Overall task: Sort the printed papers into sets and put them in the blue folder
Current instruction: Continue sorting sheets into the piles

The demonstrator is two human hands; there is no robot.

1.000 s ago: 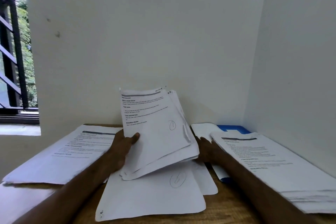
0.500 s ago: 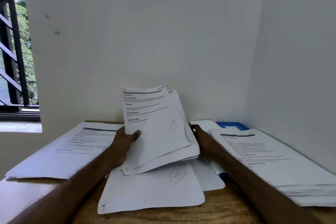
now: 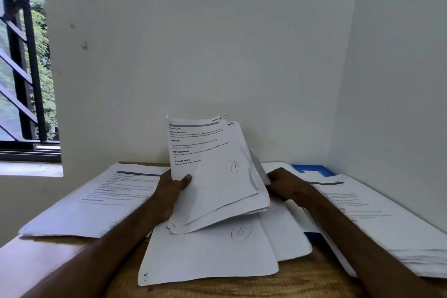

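Note:
My left hand grips a tilted bundle of printed papers by its left edge, thumb on the top sheet, which bears a pen-circled mark. My right hand touches the bundle's right edge, fingers at the sheets there. Under the bundle lie loose sheets flat on the wooden table, one with a circled mark. A blue folder shows at the back right, mostly covered by paper. One stack of printed papers lies at the left, a thicker stack at the right.
The wooden table sits in a corner, with white walls behind and to the right. A barred window is at the far left. The left stack overhangs the table's left edge.
My right hand has slid up from under the bundle to its right edge. The bundle stays in my left hand, nearly still.

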